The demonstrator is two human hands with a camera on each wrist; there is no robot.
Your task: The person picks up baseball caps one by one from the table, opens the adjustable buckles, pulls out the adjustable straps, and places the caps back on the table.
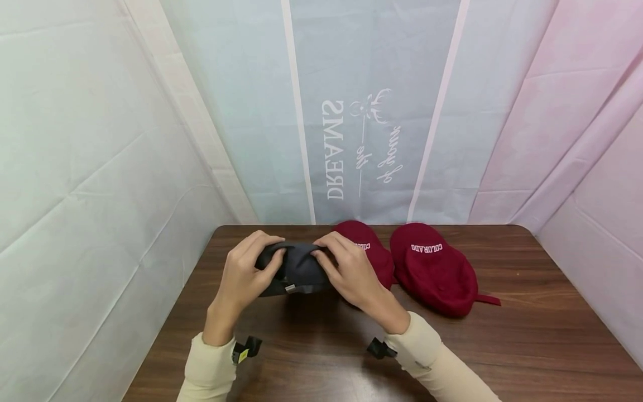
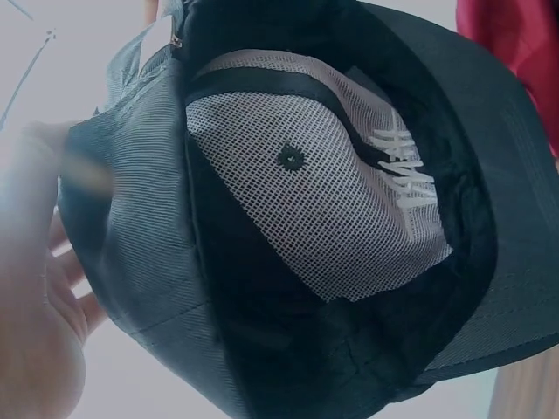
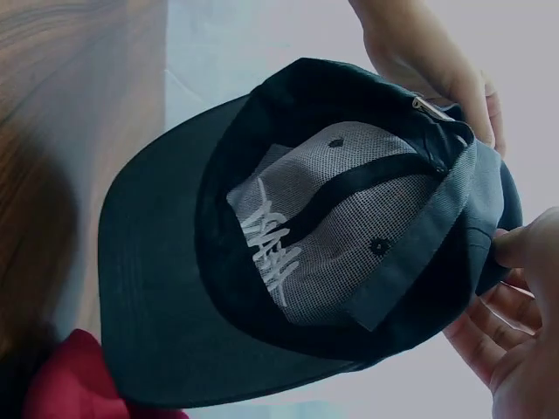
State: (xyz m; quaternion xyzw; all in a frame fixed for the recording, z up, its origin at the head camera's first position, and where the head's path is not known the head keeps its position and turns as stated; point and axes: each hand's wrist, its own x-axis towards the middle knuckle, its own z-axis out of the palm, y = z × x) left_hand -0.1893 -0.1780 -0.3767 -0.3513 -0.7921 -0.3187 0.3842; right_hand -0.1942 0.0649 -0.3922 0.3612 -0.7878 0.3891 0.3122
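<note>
A dark baseball cap (image 1: 306, 269) is held up above the table between both hands. My left hand (image 1: 244, 272) pinches its left side between thumb and fingers, while my right hand (image 1: 350, 269) pinches the right side. Seen from below in the left wrist view, the cap's inside shows pale mesh lining (image 2: 271, 175) and the back of white stitching. Its brim (image 3: 166, 262) and a strap with a metal buckle (image 3: 432, 109) appear in the right wrist view. One maroon cap (image 1: 369, 251) lies partly hidden behind my right hand.
Another maroon cap (image 1: 437, 271) marked COLORADO lies to the right, its strap stretched across the wooden table (image 1: 527, 335). A printed cloth backdrop (image 1: 377, 67) hangs behind the table, and a white cloth wall (image 1: 100, 167) stands on the left.
</note>
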